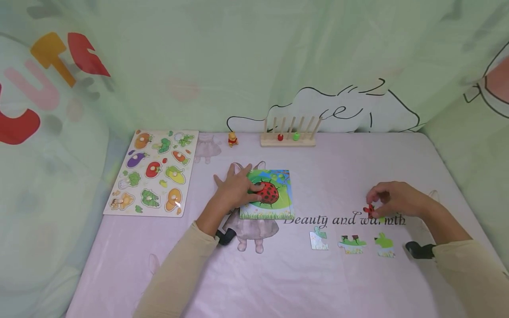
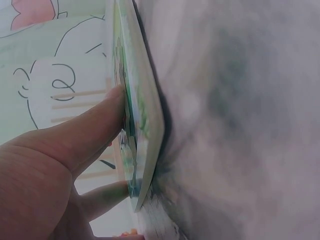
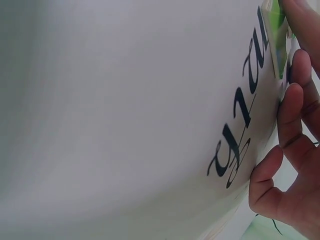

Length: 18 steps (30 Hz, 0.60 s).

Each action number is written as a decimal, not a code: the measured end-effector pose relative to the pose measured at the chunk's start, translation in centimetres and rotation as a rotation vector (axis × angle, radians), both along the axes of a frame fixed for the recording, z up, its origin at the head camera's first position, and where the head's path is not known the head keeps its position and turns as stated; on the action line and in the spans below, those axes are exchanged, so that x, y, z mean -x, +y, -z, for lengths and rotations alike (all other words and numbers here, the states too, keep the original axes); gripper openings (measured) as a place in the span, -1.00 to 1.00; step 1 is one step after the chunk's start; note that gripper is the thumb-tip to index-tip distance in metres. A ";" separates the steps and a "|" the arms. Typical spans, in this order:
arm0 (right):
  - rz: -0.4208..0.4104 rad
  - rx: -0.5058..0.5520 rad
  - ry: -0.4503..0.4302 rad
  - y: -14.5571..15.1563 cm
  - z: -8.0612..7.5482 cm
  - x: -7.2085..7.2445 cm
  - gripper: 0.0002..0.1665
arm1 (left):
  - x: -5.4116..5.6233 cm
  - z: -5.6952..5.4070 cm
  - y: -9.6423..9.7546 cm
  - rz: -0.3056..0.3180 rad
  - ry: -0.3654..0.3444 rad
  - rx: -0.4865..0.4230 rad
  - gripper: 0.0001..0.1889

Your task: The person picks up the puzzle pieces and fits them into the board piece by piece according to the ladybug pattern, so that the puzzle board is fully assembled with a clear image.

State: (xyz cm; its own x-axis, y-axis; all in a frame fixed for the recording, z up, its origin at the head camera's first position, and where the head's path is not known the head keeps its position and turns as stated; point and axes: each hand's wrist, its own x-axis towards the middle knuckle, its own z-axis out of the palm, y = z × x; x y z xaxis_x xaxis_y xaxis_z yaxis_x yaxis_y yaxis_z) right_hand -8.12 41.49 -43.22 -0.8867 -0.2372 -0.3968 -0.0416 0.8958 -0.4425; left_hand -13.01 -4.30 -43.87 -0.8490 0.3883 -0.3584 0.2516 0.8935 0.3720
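A square picture puzzle board with a red ladybug on green lies mid-table. My left hand rests on its left side, fingers spread and thumb across the ladybug. In the left wrist view the thumb touches the board's face. Over to the right, my right hand pinches a small red and green puzzle piece low over the printed lettering. The right wrist view has the piece's green part at the thumb tip. Nearer me lie three loose puzzle pieces in a row: left, middle and right.
At the left lies a vegetable peg puzzle with knobbed pieces. Along the back stand a small bear figure and a wooden peg rack carrying a red and a green bead. Fabric walls enclose the table's back and sides.
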 end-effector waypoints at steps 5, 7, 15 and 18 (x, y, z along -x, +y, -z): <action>-0.009 0.019 -0.005 -0.1 -0.3 0.0 -0.56 | 0.0 0.0 0.0 0.002 -0.002 -0.002 -0.56; -0.019 0.027 -0.010 -0.2 -0.4 0.1 -0.58 | 0.0 0.0 0.0 0.002 -0.001 0.000 -0.56; -0.024 0.057 -0.034 -0.1 -0.5 0.4 -0.65 | 0.0 -0.1 0.0 -0.001 -0.004 -0.010 -0.55; -0.008 0.073 -0.050 -0.1 -0.5 0.5 -0.71 | 0.0 -0.1 0.0 0.000 -0.006 -0.009 -0.55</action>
State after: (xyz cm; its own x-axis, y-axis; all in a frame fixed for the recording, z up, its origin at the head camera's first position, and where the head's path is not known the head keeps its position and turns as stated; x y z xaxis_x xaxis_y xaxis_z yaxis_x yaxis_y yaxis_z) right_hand -8.65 41.39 -42.75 -0.8640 -0.2744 -0.4222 -0.0252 0.8610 -0.5080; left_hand -13.03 -4.32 -43.81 -0.8468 0.3915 -0.3601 0.2493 0.8901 0.3816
